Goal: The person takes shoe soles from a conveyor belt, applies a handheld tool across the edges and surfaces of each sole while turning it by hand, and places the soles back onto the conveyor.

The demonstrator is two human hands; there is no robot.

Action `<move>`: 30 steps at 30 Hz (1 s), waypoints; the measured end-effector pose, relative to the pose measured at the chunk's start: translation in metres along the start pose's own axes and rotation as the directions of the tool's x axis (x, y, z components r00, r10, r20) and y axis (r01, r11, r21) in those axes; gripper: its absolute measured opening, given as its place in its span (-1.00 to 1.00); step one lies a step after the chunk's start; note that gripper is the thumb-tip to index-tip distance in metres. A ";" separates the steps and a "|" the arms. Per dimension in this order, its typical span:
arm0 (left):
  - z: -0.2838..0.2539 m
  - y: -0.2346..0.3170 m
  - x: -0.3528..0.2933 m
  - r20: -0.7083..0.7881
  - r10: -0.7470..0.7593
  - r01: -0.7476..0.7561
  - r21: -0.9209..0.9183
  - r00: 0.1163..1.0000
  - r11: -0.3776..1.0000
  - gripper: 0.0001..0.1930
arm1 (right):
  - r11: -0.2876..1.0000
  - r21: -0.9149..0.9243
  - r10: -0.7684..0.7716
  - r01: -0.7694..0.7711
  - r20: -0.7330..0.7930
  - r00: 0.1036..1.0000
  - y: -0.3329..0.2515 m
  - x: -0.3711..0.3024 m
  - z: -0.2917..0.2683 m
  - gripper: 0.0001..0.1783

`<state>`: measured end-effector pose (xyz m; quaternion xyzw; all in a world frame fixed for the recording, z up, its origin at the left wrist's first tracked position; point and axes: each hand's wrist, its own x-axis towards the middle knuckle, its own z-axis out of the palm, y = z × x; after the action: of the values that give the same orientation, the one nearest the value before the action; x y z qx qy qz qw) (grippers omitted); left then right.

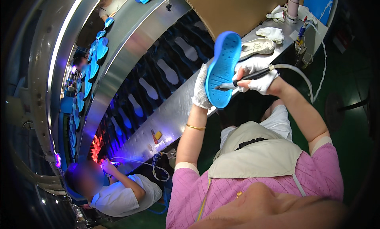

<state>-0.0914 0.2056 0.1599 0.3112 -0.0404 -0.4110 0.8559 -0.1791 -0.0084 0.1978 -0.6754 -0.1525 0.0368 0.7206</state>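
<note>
Held between the hands, the blue sole (224, 64) overlaps the near edge of the bench (176, 96). Good working probably calls for a steady sole and a light, controlled tool tip. The gloved left hand (201, 88) is clamped along its left edge, fingertips hidden; the right hand (259, 83) is closed around a black-handled tool (256, 73), tip at the sole's lower end.
</note>
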 end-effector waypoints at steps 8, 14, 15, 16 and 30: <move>-0.023 -0.026 0.008 0.072 0.296 -0.282 -0.158 0.952 0.946 -0.29 | 0.760 -0.490 -0.462 0.427 0.055 0.885 0.015 -0.018 0.055 -0.83; -0.027 -0.044 -0.002 -0.010 0.322 -0.319 -0.159 0.947 0.934 -0.37 | 0.902 -0.325 -0.354 0.284 -0.179 0.918 0.004 -0.002 0.042 -0.88; -0.027 -0.047 -0.002 0.016 0.328 -0.317 -0.209 0.945 0.925 -0.38 | 0.737 -0.578 -0.512 0.350 -0.141 0.847 0.005 0.000 0.043 -0.86; -0.027 -0.048 -0.002 -0.001 0.318 -0.313 -0.190 0.948 0.931 -0.38 | 0.628 -0.639 -0.597 0.445 -0.028 0.802 0.007 0.000 0.046 -0.81; -0.008 -0.053 -0.039 0.350 0.091 -0.039 -0.154 0.932 0.987 0.00 | 0.998 -0.048 -0.042 0.034 -0.178 0.983 0.003 0.025 -0.029 -0.85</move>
<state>-0.1503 0.2130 0.1309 0.1676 -0.1750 -0.4337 0.8679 -0.1468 -0.0296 0.1982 -0.6891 -0.1007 -0.0412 0.7164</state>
